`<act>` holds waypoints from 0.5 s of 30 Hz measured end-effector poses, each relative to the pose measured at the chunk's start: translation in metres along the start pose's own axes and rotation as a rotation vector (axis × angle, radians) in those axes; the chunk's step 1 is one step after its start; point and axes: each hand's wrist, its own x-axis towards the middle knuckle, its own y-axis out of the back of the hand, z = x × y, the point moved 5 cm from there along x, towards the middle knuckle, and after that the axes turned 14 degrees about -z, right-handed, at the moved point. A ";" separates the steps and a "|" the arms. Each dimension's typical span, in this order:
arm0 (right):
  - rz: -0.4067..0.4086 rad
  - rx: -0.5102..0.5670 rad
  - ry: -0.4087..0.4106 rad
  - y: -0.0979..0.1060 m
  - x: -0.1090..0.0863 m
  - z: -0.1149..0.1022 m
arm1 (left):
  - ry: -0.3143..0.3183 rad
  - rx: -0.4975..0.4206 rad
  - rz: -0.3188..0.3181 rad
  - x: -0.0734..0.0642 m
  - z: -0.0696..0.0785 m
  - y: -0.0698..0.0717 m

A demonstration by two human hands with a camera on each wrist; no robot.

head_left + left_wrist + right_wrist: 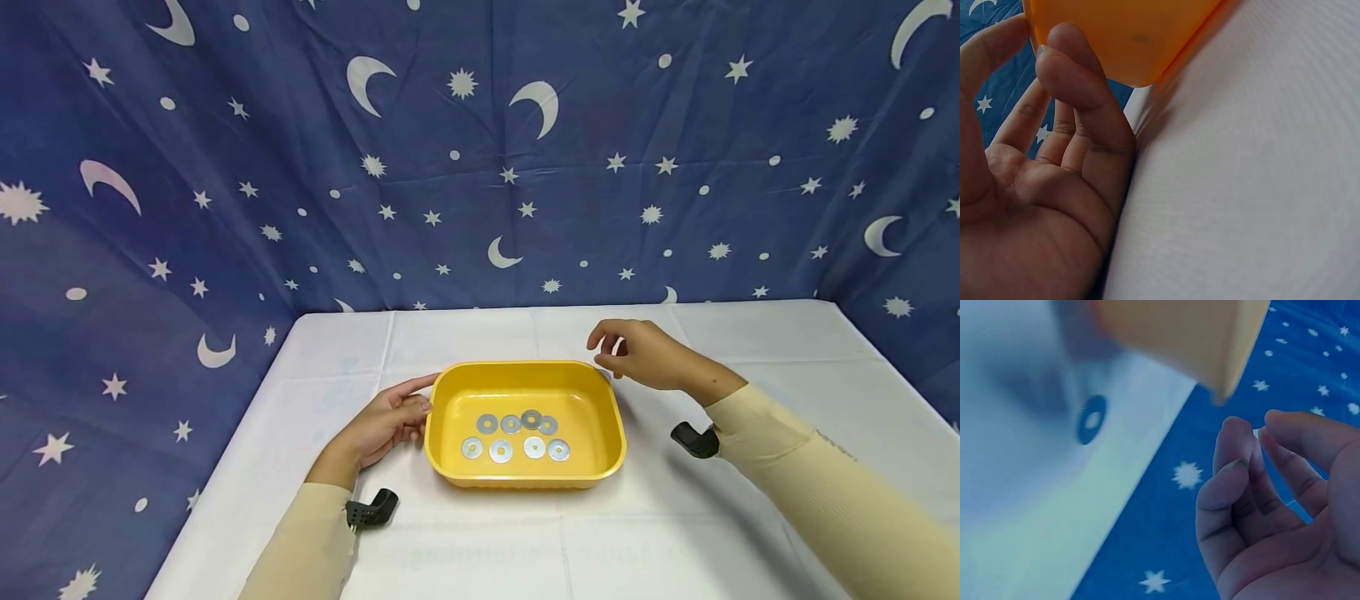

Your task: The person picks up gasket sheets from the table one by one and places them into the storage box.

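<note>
A yellow tray (525,482) lies on the white table. Inside it are several flat metal washers (501,451), grouped toward the middle and near side. My left hand (386,421) holds the tray's left end, its thumb at the rim and fingers around the side; the left wrist view shows fingertips against the tray wall (1129,37). Just off the tray's far right corner, my right hand (637,354) hovers with loosely bent fingers and nothing visible in them. Another washer (1092,420) lies on the table beside the tray, mostly hidden by the tray rim in the head view.
A white cloth (465,550) covers the table. Behind it and at the sides hangs a blue curtain (450,208) with moons and stars. Each wrist wears a black camera mount, one (372,508) at the left and one (696,440) at the right.
</note>
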 end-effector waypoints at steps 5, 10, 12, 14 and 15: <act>0.002 0.023 0.002 -0.005 0.004 0.019 | 0.003 0.002 0.011 -0.001 -0.002 0.001; -0.008 0.033 -0.040 -0.012 0.011 0.037 | -0.006 0.001 0.007 0.000 -0.004 0.001; -0.018 0.028 -0.062 -0.015 0.015 0.043 | -0.009 0.003 0.007 0.000 -0.004 0.000; -0.031 0.020 -0.088 -0.017 0.018 0.050 | -0.008 0.006 0.008 0.000 -0.004 0.000; -0.038 0.015 -0.096 -0.018 0.020 0.052 | -0.009 0.007 0.009 0.000 -0.005 0.000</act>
